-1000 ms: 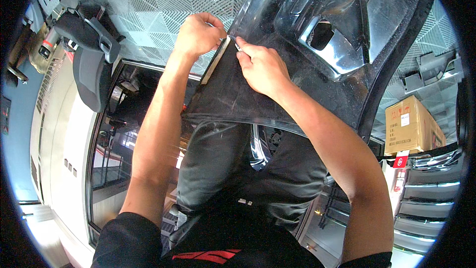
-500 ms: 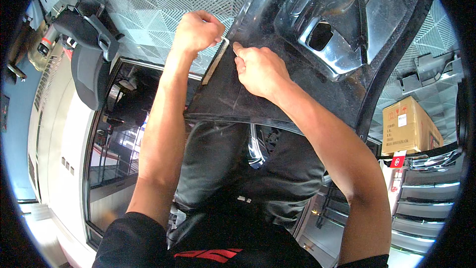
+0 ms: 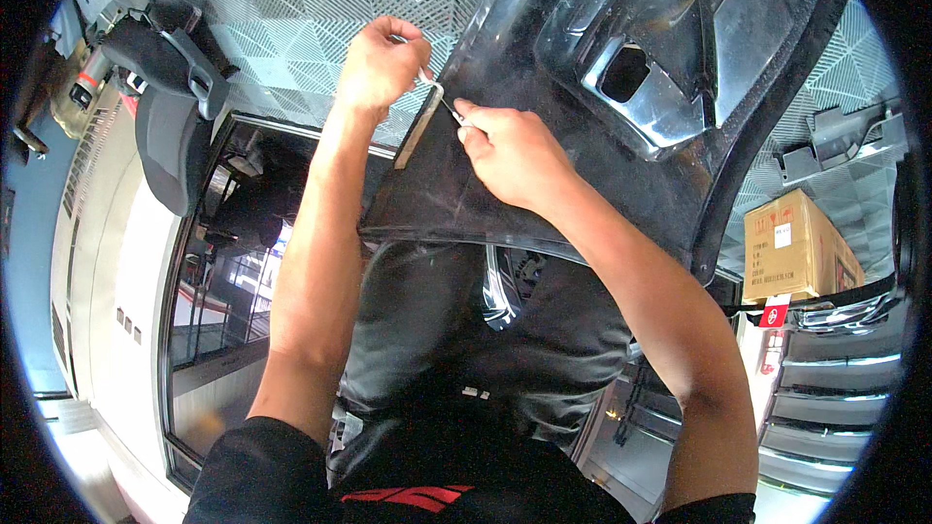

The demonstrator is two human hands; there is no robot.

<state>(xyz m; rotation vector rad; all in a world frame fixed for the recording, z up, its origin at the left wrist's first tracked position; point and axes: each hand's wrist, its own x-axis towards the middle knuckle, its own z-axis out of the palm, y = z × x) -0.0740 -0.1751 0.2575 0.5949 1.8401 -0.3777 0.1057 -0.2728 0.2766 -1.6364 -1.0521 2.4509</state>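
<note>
A large glossy black moulded panel (image 3: 582,184) lies before me, with a rectangular hole toward its right. Along its left edge runs a narrow pale strip (image 3: 416,139), its upper end lifted and bent over. My left hand (image 3: 383,68) pinches that loose end just beyond the edge. Close beside it, my right hand (image 3: 515,150) is closed, index finger and thumb pointing at the strip. Between those fingers shows a small, thin tool (image 3: 456,115) with a metallic glint; its exact kind is too small to make out.
A black-and-grey seat-like part (image 3: 173,141) stands at the far left on the grey patterned floor tiles (image 3: 291,58). At the right sit a cardboard box (image 3: 791,243) and a black bracket (image 3: 843,139). A dark glass pane (image 3: 228,311) is left of my legs.
The strip's upper end now shows bent away from the panel in my left hand. My right hand has shifted slightly down, and the thin tool shows more plainly.
</note>
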